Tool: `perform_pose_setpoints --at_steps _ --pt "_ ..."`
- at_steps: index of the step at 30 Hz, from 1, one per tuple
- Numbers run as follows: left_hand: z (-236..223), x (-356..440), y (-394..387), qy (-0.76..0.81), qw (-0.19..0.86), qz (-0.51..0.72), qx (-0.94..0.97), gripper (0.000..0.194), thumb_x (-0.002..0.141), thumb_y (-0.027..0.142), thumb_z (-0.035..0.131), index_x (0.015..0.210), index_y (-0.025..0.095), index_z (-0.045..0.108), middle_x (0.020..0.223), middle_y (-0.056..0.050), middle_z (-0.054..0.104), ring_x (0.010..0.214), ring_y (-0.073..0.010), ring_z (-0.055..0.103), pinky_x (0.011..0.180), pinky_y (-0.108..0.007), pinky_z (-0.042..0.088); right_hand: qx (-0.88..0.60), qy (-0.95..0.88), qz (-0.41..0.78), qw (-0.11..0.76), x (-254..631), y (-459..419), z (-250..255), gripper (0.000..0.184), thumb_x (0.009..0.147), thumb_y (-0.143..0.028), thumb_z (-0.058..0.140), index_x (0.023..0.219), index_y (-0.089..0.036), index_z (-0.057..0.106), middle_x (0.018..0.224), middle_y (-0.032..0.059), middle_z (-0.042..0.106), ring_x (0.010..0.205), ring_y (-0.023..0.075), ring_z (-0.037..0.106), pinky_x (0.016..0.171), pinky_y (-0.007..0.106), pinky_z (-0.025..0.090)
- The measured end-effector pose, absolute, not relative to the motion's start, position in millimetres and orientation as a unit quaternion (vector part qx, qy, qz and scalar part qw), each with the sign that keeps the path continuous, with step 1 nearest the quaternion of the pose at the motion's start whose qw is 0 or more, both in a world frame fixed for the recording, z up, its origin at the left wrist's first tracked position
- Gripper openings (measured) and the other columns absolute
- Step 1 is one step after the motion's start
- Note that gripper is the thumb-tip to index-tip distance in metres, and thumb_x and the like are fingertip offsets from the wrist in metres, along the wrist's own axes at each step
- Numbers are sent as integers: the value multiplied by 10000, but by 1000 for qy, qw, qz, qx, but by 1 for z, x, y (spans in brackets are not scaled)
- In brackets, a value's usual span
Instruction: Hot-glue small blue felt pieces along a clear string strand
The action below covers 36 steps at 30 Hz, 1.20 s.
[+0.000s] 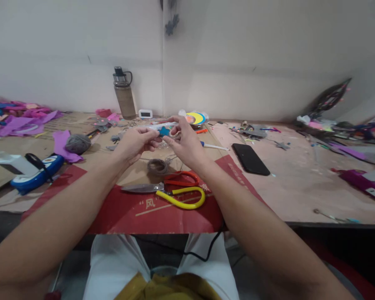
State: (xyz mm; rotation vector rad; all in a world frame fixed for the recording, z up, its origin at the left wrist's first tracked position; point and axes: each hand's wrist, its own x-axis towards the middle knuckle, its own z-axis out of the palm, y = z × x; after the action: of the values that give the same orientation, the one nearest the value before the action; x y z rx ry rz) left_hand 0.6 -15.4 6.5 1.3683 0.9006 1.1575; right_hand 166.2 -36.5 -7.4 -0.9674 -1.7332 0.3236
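Note:
Between my two hands is a small blue star (pixel 164 131), raised above the table. My left hand (pixel 139 142) pinches its left side between thumb and finger. Curled at the star's right side, my right hand (pixel 185 139) has its thumb and fingers closed at the edge; a light loop shows near its fingertips. Below the hands lies a small coil of grey yarn (pixel 158 166). Scissors (pixel 165 190) with one red and one yellow handle rest on the red sheet (pixel 118 216), blades pointing left.
A black phone (pixel 250 159) lies to the right. A grey yarn ball (pixel 78 143) and a blue power strip (pixel 37 174) are at left. Against the wall stand a bottle (pixel 124 98) and a small digital clock (pixel 145 113). Purple felt scraps (pixel 28 123) pile up far left.

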Motion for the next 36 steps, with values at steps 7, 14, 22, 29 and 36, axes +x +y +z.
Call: perform_pose_setpoints --at_steps 7,14,22,29,36 --pt "9 3 -20 369 553 481 571 114 709 211 709 703 109 658 694 -61 679 530 -74 584 462 -162 433 -420 -737 21 529 167 -37 -6 55 817 -141 603 796 -192 601 778 13 537 743 137 498 726 293 429" --pt "5 3 -17 341 569 470 582 176 691 258 765 756 114 687 733 -67 691 567 -80 599 496 -167 457 -442 -728 24 524 166 -36 -6 57 828 -132 592 791 -175 598 805 25 578 765 135 511 741 290 412" --pt "2 4 -15 334 559 472 593 172 659 252 786 735 129 692 684 -35 648 595 -90 583 543 -203 467 -451 -735 30 506 165 -39 -4 82 842 -122 557 793 -173 599 849 48 582 824 160 533 787 317 419" --pt "1 6 -14 305 544 497 603 178 634 216 792 721 132 661 663 -29 649 598 -97 588 576 -217 447 -455 -736 26 501 162 -41 -2 73 839 -126 556 793 -171 591 857 49 566 800 158 517 774 319 423" --pt "-1 3 -10 336 536 506 586 242 610 184 794 802 125 659 690 -26 666 581 -98 610 570 -222 454 -394 -763 36 512 167 -34 -5 165 785 -77 574 910 -184 582 877 42 585 827 158 532 779 312 442"
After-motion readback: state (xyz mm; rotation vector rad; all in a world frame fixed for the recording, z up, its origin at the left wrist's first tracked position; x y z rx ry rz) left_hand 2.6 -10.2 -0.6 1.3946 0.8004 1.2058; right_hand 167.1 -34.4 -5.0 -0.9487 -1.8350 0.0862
